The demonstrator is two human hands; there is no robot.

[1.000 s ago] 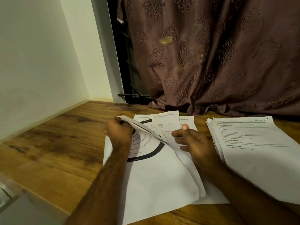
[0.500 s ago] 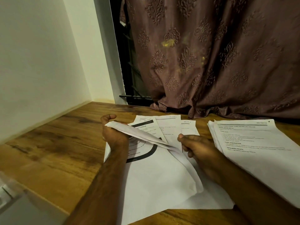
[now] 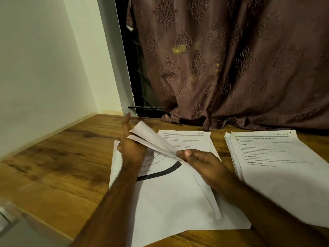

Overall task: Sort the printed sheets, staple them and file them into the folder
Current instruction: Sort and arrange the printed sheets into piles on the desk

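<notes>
Step in hand: sorting, by the look of it. The left hand (image 3: 130, 148) and right hand (image 3: 201, 160) are peeling a few lifted sheets (image 3: 151, 139) off the middle pile (image 3: 169, 198) at the centre of the frame; no stapler or folder is plainly showing, so stapling and filing are judged not yet done.
Next move: the lifted sheets probably need carrying clear of the pile and laying with the set they belong to, perhaps the right stack (image 3: 277, 166), keeping the edges square.
Left hand pose: it is reaching in from the lower left, palm turned inward, one finger pointing up toward the curtain (image 3: 231, 59).
Left grip: it is pinching the far corner of the lifted sheets, raising them off the pile.
Right hand pose: it is coming in from the lower right, low over the paper, thumb on top.
Right grip: narrow, thumb pressing the near edge of the lifted sheets against the fingers.
Papers: the middle pile is lying flat on the wooden bench (image 3: 58, 166), a black arc printed on its exposed page; the right stack is sitting just beside it at the right of the frame.
</notes>
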